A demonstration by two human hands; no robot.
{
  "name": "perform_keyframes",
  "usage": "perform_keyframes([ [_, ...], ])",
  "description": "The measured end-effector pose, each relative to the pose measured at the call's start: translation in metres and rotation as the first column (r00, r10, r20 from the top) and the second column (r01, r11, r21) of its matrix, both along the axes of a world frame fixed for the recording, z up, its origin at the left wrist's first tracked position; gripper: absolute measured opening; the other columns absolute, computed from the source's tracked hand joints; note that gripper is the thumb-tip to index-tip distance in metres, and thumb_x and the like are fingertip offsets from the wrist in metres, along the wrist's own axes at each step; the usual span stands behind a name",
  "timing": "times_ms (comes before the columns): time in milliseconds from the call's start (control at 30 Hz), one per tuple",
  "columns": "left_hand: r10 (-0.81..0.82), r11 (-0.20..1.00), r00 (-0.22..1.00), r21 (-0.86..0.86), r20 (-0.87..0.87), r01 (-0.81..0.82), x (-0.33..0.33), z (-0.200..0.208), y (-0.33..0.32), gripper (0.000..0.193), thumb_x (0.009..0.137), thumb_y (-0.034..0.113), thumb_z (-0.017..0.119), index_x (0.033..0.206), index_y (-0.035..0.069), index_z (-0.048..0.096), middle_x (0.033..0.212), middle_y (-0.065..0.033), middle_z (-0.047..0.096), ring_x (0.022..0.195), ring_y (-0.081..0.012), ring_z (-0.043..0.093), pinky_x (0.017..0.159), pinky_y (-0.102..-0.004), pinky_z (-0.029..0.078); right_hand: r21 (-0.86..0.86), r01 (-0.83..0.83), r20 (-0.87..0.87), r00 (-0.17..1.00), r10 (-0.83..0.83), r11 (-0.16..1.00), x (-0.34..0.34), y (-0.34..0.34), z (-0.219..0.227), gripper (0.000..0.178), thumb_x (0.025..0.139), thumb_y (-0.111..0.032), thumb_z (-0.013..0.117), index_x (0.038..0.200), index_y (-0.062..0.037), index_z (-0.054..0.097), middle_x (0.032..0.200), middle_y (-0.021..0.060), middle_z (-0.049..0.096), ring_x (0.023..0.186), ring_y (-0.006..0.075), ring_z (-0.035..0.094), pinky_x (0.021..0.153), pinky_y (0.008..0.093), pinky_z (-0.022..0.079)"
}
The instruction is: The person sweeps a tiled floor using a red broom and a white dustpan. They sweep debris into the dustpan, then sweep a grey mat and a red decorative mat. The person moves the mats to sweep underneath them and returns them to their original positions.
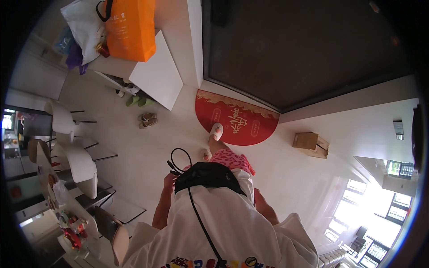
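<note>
My left arm hangs down at my side, and my left hand [169, 182] is beside the black waist bag [208, 175] at my front. Its fingers are mostly hidden, so I cannot tell whether they hold anything. Only the forearm of my right arm [264, 209] shows; the right hand is hidden behind my white shirt [219, 214]. A black cable [196, 219] runs down the shirt to the bag, and a loop of it sticks out near my left hand. One slippered foot [216, 130] is on a red half-round doormat [241, 118]; the other foot [205, 154] is on the pale floor.
A dark door [304, 49] stands beyond the mat. To the left, a white shoe cabinet [158, 73] has its door ajar, with an orange bag [130, 31] on top and sandals [147, 120] nearby. White chairs [78, 163] flank a cluttered table; a cardboard box [311, 144] sits right.
</note>
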State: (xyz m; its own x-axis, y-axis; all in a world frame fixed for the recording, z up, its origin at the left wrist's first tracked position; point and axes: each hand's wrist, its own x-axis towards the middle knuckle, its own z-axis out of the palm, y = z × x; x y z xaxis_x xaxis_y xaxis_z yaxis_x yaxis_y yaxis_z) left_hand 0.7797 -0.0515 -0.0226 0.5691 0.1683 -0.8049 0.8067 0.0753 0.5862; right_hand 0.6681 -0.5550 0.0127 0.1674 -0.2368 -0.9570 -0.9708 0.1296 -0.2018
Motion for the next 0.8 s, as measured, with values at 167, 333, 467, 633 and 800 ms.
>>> perform_keyframes([
  [167,0.081,0.993,0.996,-0.09,0.046,-0.076,0.024,0.01,-0.004,0.022,0.091,0.026,0.053,0.106,0.014,0.062,0.093,-0.0022,0.067,0.087,-0.0165,0.064,0.071,-0.0354,0.051,0.016,-0.014,-0.009,1.0,0.014,1.0,-0.024,0.005,0.0,0.015,0.086,-0.02,0.054,0.08,-0.0067,0.056,0.063,0.0092,0.056,0.053,0.0217,0.053,0.046,0.0362,0.043],
  [333,0.049,0.994,0.999,-0.094,0.019,-0.047,0.029,0.024,-0.013,0.026,0.089,0.026,0.054,0.109,0.013,0.063,0.093,-0.001,0.066,0.084,-0.0148,0.064,0.07,-0.0342,0.052,-0.005,-0.041,-0.005,0.999,0.041,0.999,-0.035,0.0,0.003,0.015,0.085,-0.021,0.055,0.079,-0.0068,0.056,0.063,0.0095,0.056,0.054,0.0222,0.054,0.047,0.0367,0.044],
  [467,0.029,0.995,0.999,-0.099,0.042,-0.025,0.023,0.007,-0.002,0.026,0.089,0.026,0.054,0.108,0.011,0.064,0.092,-0.0025,0.067,0.082,-0.0153,0.064,0.07,-0.0336,0.053,0.006,-0.105,0.053,0.993,0.105,0.994,-0.01,0.015,-0.002,0.016,0.085,-0.021,0.055,0.079,-0.0069,0.057,0.064,0.0098,0.057,0.055,0.0227,0.055,0.048,0.0371,0.045],
  [633,-0.007,0.992,0.982,-0.125,0.187,0.031,0.02,-0.061,0.002,0.029,0.088,0.029,0.059,0.105,0.008,0.068,0.097,-0.0073,0.07,0.087,-0.021,0.067,0.072,-0.0355,0.053,-0.002,-0.23,0.211,0.951,0.225,0.973,0.085,0.053,-0.015,0.016,0.085,-0.022,0.056,0.078,-0.007,0.058,0.065,0.0102,0.058,0.057,0.0232,0.056,0.049,0.0377,0.045],
  [800,-0.159,0.987,0.931,0.061,0.33,0.148,0.02,-0.114,0.037,0.03,0.088,0.032,0.06,0.101,0.007,0.071,0.101,-0.0101,0.07,0.094,-0.0236,0.067,0.078,-0.0351,0.052,0.022,-0.375,0.436,0.838,0.329,0.927,0.253,0.173,-0.011,0.017,0.084,-0.022,0.056,0.078,-0.0071,0.059,0.065,0.0105,0.059,0.058,0.0238,0.057,0.05,0.0382,0.046],
])
